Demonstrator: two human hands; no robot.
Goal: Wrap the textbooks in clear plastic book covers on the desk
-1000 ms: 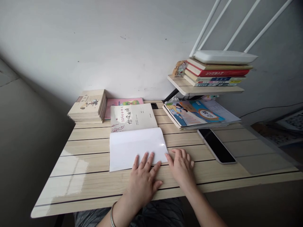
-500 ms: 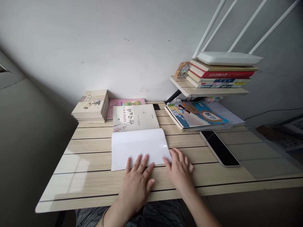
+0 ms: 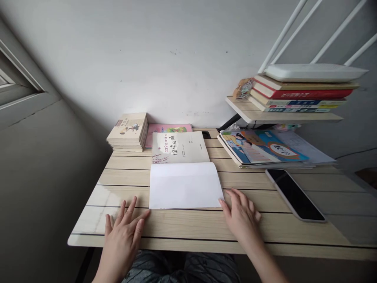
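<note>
An open book (image 3: 185,185) lies flat in the middle of the desk, its near page blank white and its far page printed with a title and a pink blossom branch. My left hand (image 3: 123,228) rests on the desk with fingers spread, the index fingertip at the book's near left corner. Beside the near right corner is my right hand (image 3: 242,212), its thumb touching the page corner and its fingers apart on the desk. Neither hand grips anything.
A stack of small books (image 3: 128,133) and a pink book (image 3: 150,130) stand at the back left. To the right lie a phone (image 3: 296,195) and a pile of textbooks (image 3: 265,147). Above them a small shelf (image 3: 282,116) carries books and a white router (image 3: 315,73).
My left hand has moved left, off the white page to its near left corner. My right hand stays by the right corner. The view has shifted left.
</note>
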